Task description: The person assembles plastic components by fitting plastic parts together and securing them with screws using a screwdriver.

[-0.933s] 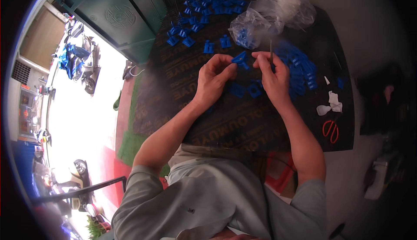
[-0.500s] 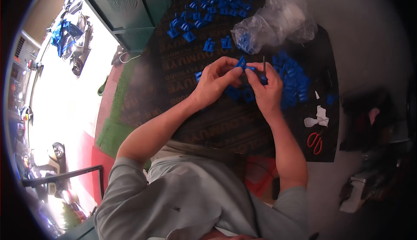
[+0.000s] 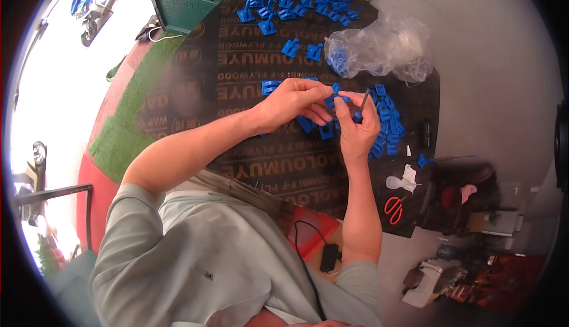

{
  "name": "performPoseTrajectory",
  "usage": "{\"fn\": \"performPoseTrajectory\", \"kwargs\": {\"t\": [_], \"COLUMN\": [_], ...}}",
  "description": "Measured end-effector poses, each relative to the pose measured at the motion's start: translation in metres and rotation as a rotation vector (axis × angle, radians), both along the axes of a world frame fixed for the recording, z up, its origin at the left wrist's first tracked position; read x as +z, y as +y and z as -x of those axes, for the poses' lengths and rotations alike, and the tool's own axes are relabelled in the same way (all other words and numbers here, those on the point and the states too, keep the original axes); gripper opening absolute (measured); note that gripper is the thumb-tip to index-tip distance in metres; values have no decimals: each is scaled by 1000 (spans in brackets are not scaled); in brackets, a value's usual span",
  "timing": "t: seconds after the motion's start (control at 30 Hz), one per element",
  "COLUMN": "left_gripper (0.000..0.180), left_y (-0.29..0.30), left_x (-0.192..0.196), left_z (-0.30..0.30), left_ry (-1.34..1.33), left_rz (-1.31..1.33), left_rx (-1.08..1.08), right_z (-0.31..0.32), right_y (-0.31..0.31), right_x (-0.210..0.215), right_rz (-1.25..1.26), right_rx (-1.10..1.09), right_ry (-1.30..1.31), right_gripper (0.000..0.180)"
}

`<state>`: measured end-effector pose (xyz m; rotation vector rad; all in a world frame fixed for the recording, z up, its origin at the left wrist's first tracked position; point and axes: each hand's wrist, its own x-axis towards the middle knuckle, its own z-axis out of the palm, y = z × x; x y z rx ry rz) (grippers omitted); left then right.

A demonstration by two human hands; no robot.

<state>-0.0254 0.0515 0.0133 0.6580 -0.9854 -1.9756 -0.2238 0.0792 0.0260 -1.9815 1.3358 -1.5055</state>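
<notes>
1. Both hands met over the dark plywood board (image 3: 237, 119), pinching one small blue plastic piece (image 3: 335, 92) between them.
2. The left hand (image 3: 296, 103) had fingers curled shut on the piece from its left side.
3. The right hand (image 3: 359, 127) came up from below, fingertips closed on the piece's right end, with a thin dark pin (image 3: 365, 99) also in its grip, standing nearly upright just right of the piece.
4. The piece's long axis ran roughly left-right, hand to hand.
5. Loose blue pieces (image 3: 388, 127) lay beside the right hand, a clear plastic bag (image 3: 379, 48) farther up.
</notes>
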Motion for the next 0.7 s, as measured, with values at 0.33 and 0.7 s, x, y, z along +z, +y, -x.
{"fn": "performPoseTrajectory", "kwargs": {"t": [0.33,0.7], "left_gripper": [27,23], "left_y": [-2,-2], "left_x": [-6,-5], "left_z": [0,0], "left_ry": [83,142], "left_rz": [-137,-228], "left_rx": [-111,-198], "right_z": [4,9], "right_y": [1,0], "right_x": [-8,-5], "right_rz": [-240,-436], "right_rx": [38,220], "right_ry": [-222,-485], "right_gripper": [15,30]}}
